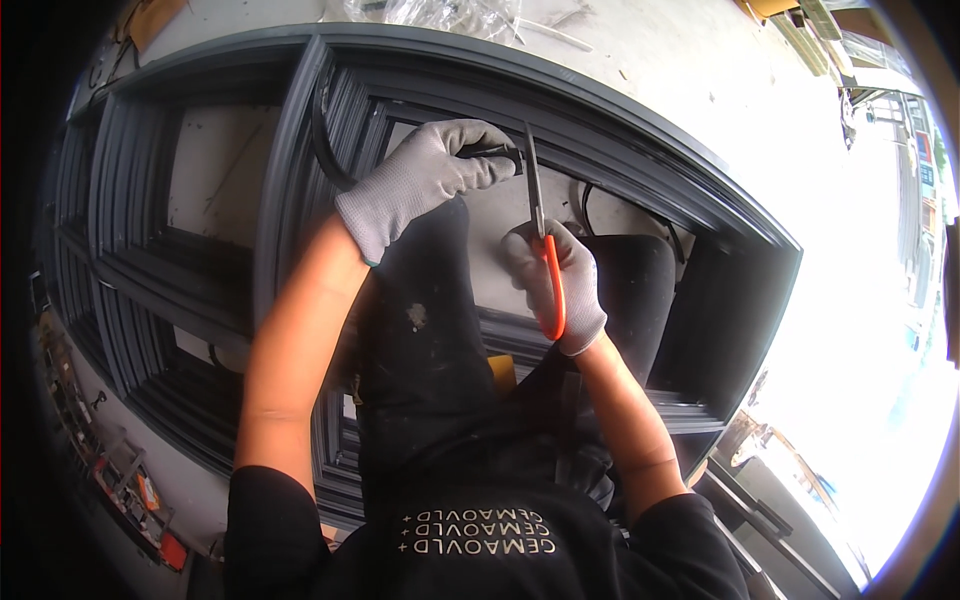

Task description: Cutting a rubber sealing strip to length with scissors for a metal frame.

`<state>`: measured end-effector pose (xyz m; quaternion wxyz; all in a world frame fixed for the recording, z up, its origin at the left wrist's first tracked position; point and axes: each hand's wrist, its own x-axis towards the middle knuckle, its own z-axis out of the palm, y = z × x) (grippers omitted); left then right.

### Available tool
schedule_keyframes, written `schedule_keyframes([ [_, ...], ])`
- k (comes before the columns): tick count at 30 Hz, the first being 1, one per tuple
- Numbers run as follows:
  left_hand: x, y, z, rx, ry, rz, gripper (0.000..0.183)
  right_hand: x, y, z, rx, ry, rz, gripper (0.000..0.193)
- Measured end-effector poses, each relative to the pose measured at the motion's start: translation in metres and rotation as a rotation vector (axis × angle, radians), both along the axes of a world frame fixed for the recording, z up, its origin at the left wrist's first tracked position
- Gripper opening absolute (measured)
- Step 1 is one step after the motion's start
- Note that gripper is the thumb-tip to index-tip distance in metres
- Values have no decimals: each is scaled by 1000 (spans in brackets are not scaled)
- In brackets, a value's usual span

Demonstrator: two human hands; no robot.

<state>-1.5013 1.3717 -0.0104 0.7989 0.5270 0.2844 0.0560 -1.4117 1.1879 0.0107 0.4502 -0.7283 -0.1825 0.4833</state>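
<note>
My left hand (428,175), in a grey glove, is closed with fingers and thumb pinched on a black rubber strip (508,153). The strip's end sticks out to the right from the fingertips. My right hand (578,280), also gloved, grips a pair of scissors (552,285) by the orange handles. Their blades point away from me and stand upright beside the strip's end. Whether the blades touch the strip, I cannot tell. Both hands are above a dark grey window frame (700,190). A black strip (322,135) curves down along the frame bar left of my left wrist.
My legs (415,320) are inside the frame's openings, between its bars. Another black strip (587,205) lies on the floor inside the opening. Clear plastic wrapping (450,14) is on the floor beyond the frame. Tools and parts (140,490) lie at the lower left.
</note>
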Motion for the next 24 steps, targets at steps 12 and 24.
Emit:
schedule_keyframes([
  [12,-1,5,0,-157,-1,-49,21,2,-11,-11,99,283,-49,33],
  [24,-17,9,12,5,-51,-252,20,44,-31,-1,99,147,72,30],
])
